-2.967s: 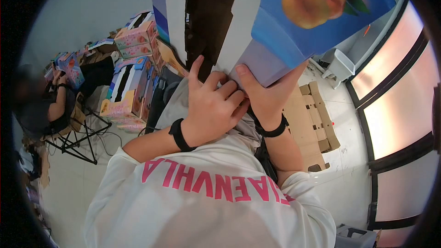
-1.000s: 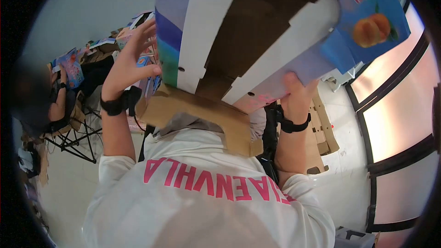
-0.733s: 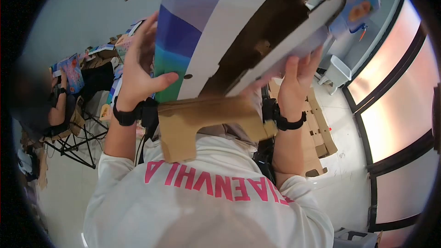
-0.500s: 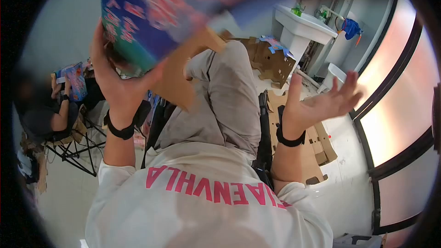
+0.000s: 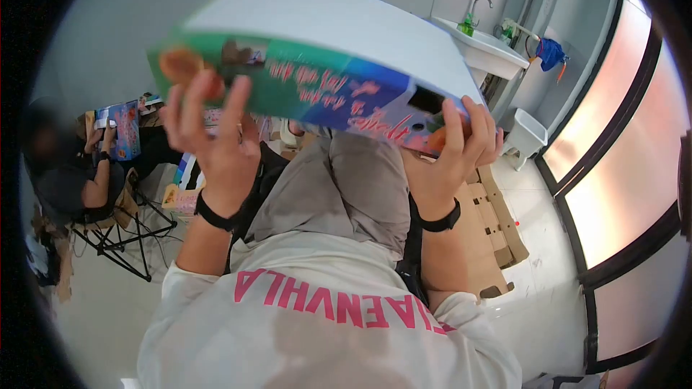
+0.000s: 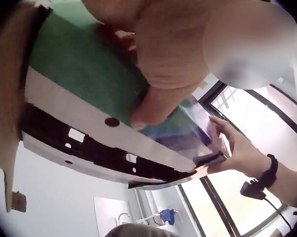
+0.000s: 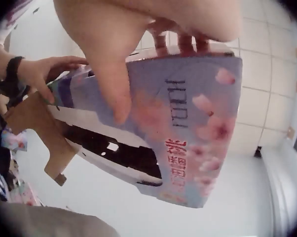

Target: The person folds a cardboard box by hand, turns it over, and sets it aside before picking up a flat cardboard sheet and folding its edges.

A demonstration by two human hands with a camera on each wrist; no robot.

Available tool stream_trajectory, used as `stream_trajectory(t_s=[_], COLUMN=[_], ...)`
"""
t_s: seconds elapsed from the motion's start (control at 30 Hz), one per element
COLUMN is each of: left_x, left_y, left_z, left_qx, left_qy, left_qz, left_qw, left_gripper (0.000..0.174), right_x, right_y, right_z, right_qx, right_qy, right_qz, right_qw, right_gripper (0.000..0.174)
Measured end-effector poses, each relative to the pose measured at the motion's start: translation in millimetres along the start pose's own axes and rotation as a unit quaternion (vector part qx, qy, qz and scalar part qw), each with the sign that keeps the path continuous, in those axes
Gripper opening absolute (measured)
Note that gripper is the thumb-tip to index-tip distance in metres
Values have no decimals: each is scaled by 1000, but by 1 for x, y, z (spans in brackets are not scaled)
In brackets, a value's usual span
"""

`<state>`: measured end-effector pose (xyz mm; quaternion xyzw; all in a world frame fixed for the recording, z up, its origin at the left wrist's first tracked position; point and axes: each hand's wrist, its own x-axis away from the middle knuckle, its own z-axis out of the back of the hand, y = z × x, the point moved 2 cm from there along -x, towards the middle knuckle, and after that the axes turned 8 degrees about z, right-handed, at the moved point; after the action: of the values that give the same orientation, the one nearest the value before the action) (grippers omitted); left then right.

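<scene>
A printed cardboard fruit box [image 5: 339, 90] is held up over the person's lap, its plain white face upward and a green-to-blue printed side toward the body. At its left end, the left hand [image 5: 216, 144] grips it with fingers over the printed side. The right hand [image 5: 450, 155] grips the opposite end, several fingers on the side. In the left wrist view, the left thumb [image 6: 156, 111] presses near the slotted opening on the underside. A brown flap [image 7: 45, 131] sticks out from one end in the right wrist view; the right thumb [image 7: 116, 94] lies along the box's edge.
Flattened brown cardboard [image 5: 483, 230] lies on the floor at the right, near a white plastic stool [image 5: 525, 133]. A sink [image 5: 486, 50] stands at the back. Another person [image 5: 72, 166] sits at the left, handling a similar box [image 5: 124, 130]. A finished-looking box [image 5: 184, 194] is nearby.
The box has turned over from its slotted opening facing up to its white face up. The right hand came off it midway and now holds the right end; the left hand stays on it.
</scene>
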<state>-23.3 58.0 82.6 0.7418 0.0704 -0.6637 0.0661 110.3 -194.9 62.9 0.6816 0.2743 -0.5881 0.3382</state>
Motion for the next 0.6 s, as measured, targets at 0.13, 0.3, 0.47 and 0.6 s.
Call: stream_trajectory(t_s=[0.13,0.3,0.47,0.6], left_x=[-3,6,16,23], left_y=[17,10,8,8], left_z=[17,-15,-23,-22], left_qx=[206,258,468,450], left_qy=[-12,-102,-164,-104], left_qz=[-57,124,397,402], left_qw=[977,953,772,790], left_gripper=[57,56,42,38], right_x=[-12,-8,5,11], right_y=[1,5,-7,-15], right_z=[5,3,-11,-11], right_qx=[-107,-425,-527,-513], right_qy=[16,3,-35,-46], right_qz=[-109,-300,-367,-418], right_qw=[988,854,766,748], right_gripper=[98,95,80,59])
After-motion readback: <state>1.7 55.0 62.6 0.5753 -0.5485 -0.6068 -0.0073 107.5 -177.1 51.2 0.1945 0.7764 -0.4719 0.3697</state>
